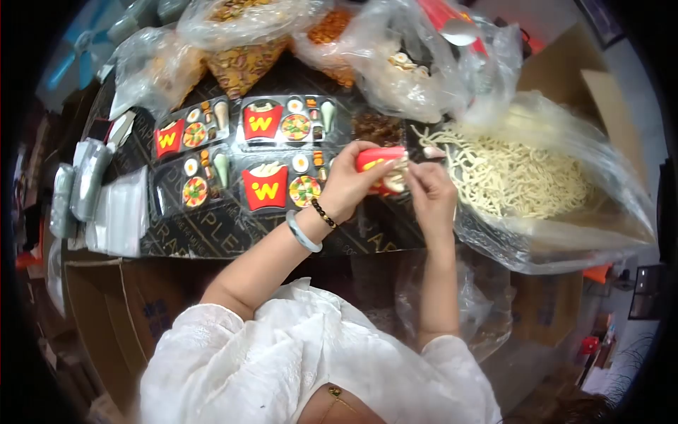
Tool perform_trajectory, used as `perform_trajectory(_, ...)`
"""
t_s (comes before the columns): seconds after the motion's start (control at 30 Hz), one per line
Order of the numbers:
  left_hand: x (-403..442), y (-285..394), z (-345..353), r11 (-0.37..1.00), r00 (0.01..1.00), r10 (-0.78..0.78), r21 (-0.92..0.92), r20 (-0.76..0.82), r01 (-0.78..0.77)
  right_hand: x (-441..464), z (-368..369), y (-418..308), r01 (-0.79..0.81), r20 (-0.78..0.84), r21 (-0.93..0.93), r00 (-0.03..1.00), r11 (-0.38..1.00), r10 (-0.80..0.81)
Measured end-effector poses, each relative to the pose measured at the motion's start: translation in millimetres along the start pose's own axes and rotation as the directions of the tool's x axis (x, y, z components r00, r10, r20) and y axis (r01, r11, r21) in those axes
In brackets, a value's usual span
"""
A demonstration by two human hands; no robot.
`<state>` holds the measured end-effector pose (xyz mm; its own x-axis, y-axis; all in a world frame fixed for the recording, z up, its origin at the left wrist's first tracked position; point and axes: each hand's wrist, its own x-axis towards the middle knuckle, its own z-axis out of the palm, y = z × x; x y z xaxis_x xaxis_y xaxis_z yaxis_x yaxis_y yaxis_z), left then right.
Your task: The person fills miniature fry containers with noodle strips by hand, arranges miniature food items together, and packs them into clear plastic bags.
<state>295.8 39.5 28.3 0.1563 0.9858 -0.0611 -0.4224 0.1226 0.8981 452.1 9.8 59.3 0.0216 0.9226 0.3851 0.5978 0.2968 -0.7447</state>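
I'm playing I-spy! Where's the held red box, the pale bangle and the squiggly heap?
Red box (382, 153): head view, its red side.
Pale bangle (299, 237): head view, its outer side.
Squiggly heap (522, 178): head view, its middle.

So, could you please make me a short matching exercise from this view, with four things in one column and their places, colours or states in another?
Things:
1. Left hand
2. Strands
3. Bangle
4. Fan

Places, colours or states:
A. Mostly in a clear bag
B. Blue, at the upper left
C. Holding a red carton
D. Pale, worn beside a bead bracelet

Right pairs: 1-C, 2-A, 3-D, 4-B
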Motion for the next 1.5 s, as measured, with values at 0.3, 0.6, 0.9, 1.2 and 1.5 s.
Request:
perform_trajectory(0.3,-53.0,41.0,-98.1,0.921,0.825,0.36,0.306,-0.436,-0.24,7.6,126.2,-80.6,-0.255,0.303,0.488,0.946,0.835,0.112)
perform_trajectory(0.6,-117.4,82.6,-198.2,0.885,0.525,0.397,0.162,-0.753,-0.437,-14.3,246.8,-160.0,0.407,0.346,0.34,0.784,0.848,-0.515)
perform_trajectory(0.9,-143.8,84.9,-274.3,0.877,0.564,0.48,0.38,-0.672,-0.294,-7.6,314.9,-202.7,0.301,0.554,0.253,0.734,0.919,-0.393)
perform_trajectory(1.2,-142.3,103.8,-276.5,0.899,0.687,0.43,0.205,-0.586,-0.388,13.0,308.4,-215.7,-0.244,0.707,0.38,0.699,0.892,-0.11)
perform_trajectory(1.5,-115.2,88.1,-244.8,0.8,0.902,0.177,-0.476,-0.394,-0.365,10.0,261.1,-204.9,-0.015,0.234,0.622,0.958,0.783,-0.168)
